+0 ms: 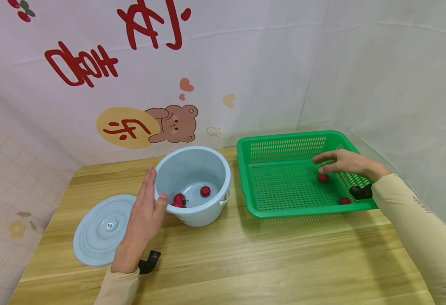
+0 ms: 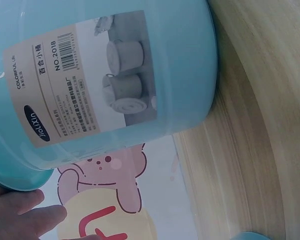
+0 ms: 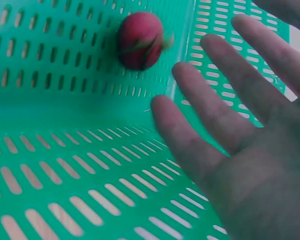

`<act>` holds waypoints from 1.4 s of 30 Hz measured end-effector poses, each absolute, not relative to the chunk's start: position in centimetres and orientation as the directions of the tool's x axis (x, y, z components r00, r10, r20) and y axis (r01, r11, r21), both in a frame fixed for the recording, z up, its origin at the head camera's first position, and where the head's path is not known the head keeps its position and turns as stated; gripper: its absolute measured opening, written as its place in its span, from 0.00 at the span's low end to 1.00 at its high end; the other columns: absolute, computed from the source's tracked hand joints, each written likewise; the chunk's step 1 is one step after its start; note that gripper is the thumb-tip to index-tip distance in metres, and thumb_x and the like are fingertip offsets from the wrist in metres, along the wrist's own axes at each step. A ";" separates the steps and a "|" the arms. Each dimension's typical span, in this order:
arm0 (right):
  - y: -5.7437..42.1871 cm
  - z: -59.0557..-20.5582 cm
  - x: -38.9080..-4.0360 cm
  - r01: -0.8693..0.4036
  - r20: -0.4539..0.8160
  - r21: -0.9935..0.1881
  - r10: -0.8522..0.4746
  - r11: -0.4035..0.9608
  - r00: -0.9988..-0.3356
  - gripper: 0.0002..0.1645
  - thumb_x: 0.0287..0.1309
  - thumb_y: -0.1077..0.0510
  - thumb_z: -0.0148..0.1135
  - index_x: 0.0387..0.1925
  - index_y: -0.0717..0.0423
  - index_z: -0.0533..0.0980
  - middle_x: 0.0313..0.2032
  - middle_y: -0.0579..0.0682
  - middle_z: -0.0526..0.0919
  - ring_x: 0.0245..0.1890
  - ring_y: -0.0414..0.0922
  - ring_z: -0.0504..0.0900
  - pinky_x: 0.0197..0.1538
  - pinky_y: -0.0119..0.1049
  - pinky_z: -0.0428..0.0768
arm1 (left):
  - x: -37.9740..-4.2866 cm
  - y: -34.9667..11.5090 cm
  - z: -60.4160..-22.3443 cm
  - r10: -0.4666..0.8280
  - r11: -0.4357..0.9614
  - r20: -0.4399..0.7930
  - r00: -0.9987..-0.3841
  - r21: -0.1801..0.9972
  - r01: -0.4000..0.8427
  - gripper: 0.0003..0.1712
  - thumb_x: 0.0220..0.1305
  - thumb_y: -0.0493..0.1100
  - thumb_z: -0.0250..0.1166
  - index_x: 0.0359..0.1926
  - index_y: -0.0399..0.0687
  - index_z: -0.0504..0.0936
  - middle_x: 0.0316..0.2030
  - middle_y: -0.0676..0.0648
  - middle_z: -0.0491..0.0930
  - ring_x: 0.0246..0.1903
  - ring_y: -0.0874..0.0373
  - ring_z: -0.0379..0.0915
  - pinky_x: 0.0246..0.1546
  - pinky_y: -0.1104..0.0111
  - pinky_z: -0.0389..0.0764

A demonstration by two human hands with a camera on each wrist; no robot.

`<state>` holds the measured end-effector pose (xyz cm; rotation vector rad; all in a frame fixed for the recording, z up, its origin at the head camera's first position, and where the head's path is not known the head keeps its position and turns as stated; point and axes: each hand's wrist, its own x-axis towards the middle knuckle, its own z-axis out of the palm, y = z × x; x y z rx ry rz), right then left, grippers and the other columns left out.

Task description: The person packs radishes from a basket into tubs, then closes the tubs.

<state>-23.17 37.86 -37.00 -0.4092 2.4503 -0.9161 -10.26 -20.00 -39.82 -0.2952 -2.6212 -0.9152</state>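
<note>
My left hand point(image 1: 144, 216) lies along the left side of a light blue plastic bucket point(image 1: 198, 218), fingers straight and thumb at the rim. Inside the bucket are a few red radishes point(image 1: 205, 191). My right hand point(image 1: 346, 163) reaches over a green slotted basket point(image 1: 314, 211), its fingers spread and holding nothing. Just below that hand a red radish point(image 1: 323, 178) sits on the basket floor, and another radish point(image 1: 345, 201) lies by the near right corner. In the right wrist view, one radish point(image 3: 139, 40) with a short green stem shows apart from the fingertips.
A light blue lid point(image 1: 93, 237) with a small knob lies left of the bucket, partly behind my left hand. The bucket's handle joint point(image 1: 226, 198) faces the basket. A printed white sheet point(image 1: 268, 76) hangs behind the wooden table point(image 1: 223, 262).
</note>
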 end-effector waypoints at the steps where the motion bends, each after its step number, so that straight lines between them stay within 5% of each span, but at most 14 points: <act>1: 37.9 -37.0 -23.1 -0.094 -0.350 -0.677 -0.432 0.730 -0.831 0.36 0.71 0.49 0.64 0.73 0.60 0.68 0.70 0.64 0.71 0.70 0.67 0.67 0.66 0.65 0.71 | -10.3 -20.0 -39.8 0.080 0.770 0.391 -0.917 0.560 0.306 0.39 0.79 0.50 0.49 0.82 0.40 0.50 0.82 0.43 0.47 0.79 0.43 0.47 0.70 0.38 0.61; 10: 37.7 -37.6 -22.9 -0.005 -0.451 -0.718 -0.472 0.696 -0.757 0.40 0.71 0.53 0.63 0.75 0.68 0.60 0.74 0.71 0.61 0.71 0.68 0.66 0.63 0.59 0.77 | -10.2 -20.0 -39.8 0.082 0.768 0.391 -0.917 0.561 0.309 0.39 0.80 0.52 0.48 0.82 0.40 0.50 0.82 0.43 0.47 0.79 0.43 0.47 0.70 0.37 0.61; 18: 37.5 -38.1 -22.8 0.008 -0.439 -0.751 -0.491 0.660 -0.752 0.37 0.70 0.59 0.64 0.73 0.71 0.63 0.71 0.72 0.66 0.65 0.63 0.75 0.61 0.52 0.80 | -10.2 -20.0 -39.8 0.083 0.766 0.393 -0.916 0.562 0.311 0.39 0.80 0.53 0.48 0.82 0.40 0.50 0.82 0.41 0.48 0.79 0.43 0.47 0.70 0.37 0.61; 27: 37.7 -38.7 -22.8 -0.023 -0.449 -0.707 -0.474 0.707 -0.758 0.32 0.70 0.58 0.65 0.70 0.66 0.70 0.68 0.65 0.74 0.71 0.67 0.65 0.67 0.59 0.73 | -10.3 -20.0 -39.8 0.083 0.766 0.391 -0.916 0.564 0.310 0.39 0.80 0.52 0.49 0.82 0.41 0.50 0.82 0.42 0.48 0.79 0.43 0.47 0.69 0.37 0.62; 42: 37.5 -38.9 -23.0 -0.063 -0.467 -0.659 -0.473 0.749 -0.747 0.27 0.68 0.63 0.65 0.65 0.69 0.74 0.63 0.70 0.74 0.63 0.68 0.75 0.61 0.56 0.79 | -10.3 -20.1 -40.1 0.085 0.763 0.408 -0.909 0.560 0.323 0.39 0.80 0.52 0.49 0.82 0.39 0.50 0.82 0.44 0.47 0.79 0.44 0.47 0.69 0.37 0.62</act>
